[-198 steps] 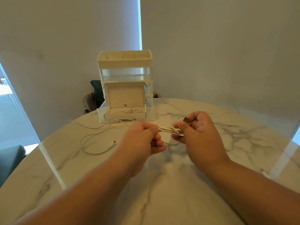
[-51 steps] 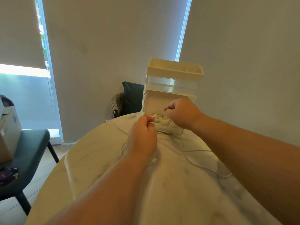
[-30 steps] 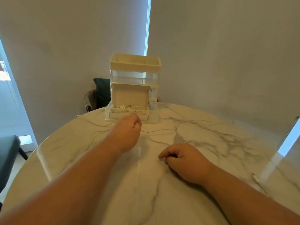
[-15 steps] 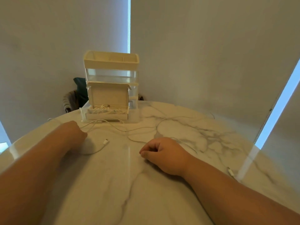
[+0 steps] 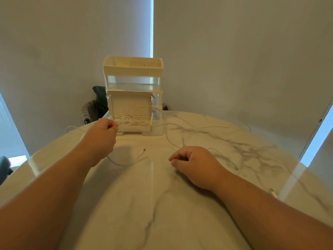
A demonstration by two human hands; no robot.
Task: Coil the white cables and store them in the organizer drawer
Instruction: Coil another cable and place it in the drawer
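Left hand (image 5: 103,136) pinches a white cable (image 5: 189,126). Right hand (image 5: 195,164) has its fingers curled; can't tell if it grips the strand running under it. Marble table (image 5: 144,204) holds the organizer (image 5: 133,69) at its far edge, with the bottom drawer (image 5: 134,128) open and coiled cables (image 5: 124,120) inside. Best move, probably: draw the slack toward the body before winding, since one loop arches over the drawer and could drag the coils out. Connector (image 5: 143,150) lies between the hands. Left arm reaches forward to the drawer's left corner. Right hand rests knuckles-up on the table.
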